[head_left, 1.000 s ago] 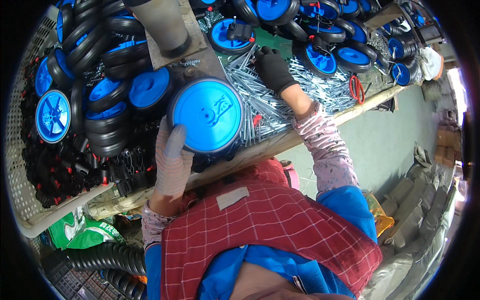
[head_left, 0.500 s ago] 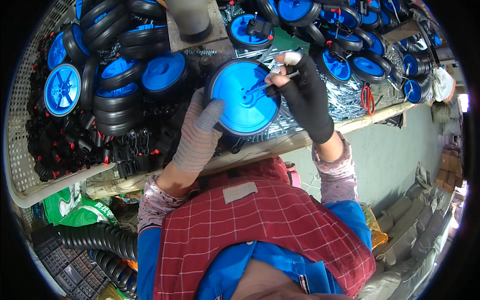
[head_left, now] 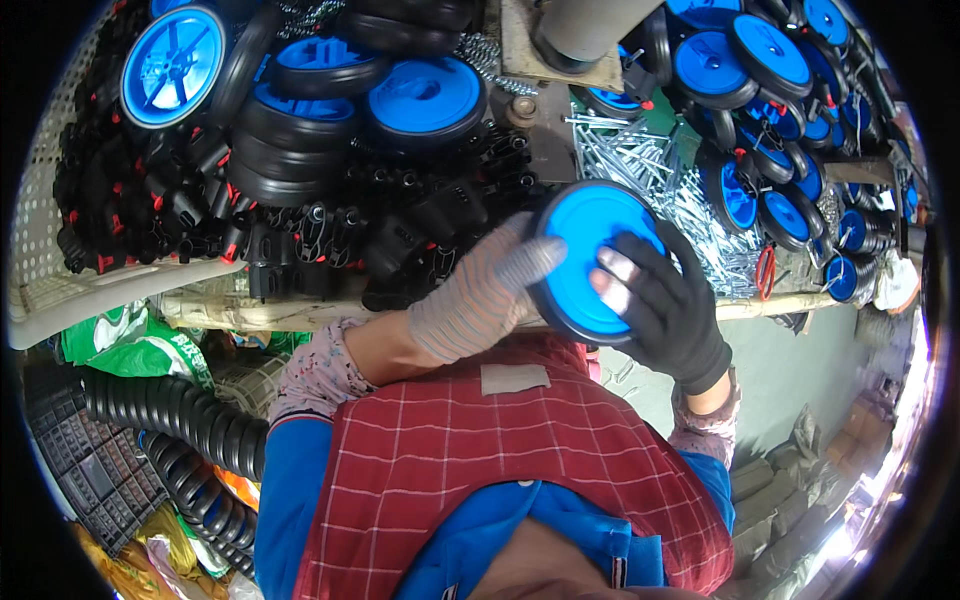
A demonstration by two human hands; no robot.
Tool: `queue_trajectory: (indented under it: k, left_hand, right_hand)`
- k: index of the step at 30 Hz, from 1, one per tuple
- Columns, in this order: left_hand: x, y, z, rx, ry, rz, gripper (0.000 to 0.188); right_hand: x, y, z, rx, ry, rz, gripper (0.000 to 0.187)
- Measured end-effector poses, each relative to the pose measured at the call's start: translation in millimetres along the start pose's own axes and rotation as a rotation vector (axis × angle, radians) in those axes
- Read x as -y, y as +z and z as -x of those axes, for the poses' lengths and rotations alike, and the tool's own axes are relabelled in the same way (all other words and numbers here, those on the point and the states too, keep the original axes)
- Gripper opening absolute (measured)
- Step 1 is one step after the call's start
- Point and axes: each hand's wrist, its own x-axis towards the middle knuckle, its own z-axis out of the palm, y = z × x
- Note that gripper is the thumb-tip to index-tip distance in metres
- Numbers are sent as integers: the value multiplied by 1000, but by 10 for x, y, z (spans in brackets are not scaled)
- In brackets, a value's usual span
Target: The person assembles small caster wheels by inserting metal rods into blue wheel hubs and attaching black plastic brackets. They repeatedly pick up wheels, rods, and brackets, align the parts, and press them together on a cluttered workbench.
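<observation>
A blue wheel with a black tyre (head_left: 583,222) is held tilted over the front edge of the bench, its blue face toward me. My left hand (head_left: 480,295), in a grey striped glove, grips the wheel's left rim with the thumb on the blue face. My right hand (head_left: 675,315), in a black glove with bare fingertips, wraps the wheel's right side, its fingers bent onto the middle of the face. Those fingers cover the hub, so I cannot see whether a metal pin is there. Loose metal pins (head_left: 640,160) lie heaped beyond the wheel.
On the left, a white perforated crate (head_left: 45,285) holds black plastic parts (head_left: 180,205) and stacked wheels (head_left: 290,150). More wheels (head_left: 710,70) crowd the back right. Red-handled scissors or pliers (head_left: 765,272) lie near the bench's wooden edge (head_left: 270,312). A metal post (head_left: 590,30) stands at the back.
The wheel and both hands have come nearer to me and sit further right in view. My right fingers, which held a metal pin at the hub, now press on the wheel's face; the pin no longer shows.
</observation>
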Motion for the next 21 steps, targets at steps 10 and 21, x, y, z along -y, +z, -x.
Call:
queue_trajectory:
  k: [10, 21]
  left_hand:
    - [-581, -553, 93, -408, 395, -2312, 55]
    - [212, -166, -484, -366, 705, -1976, 63]
  right_hand:
    - [-271, 854, 546, -866, 984, -759, 70]
    - [-336, 1280, -784, -1385, 920, -1563, 43]
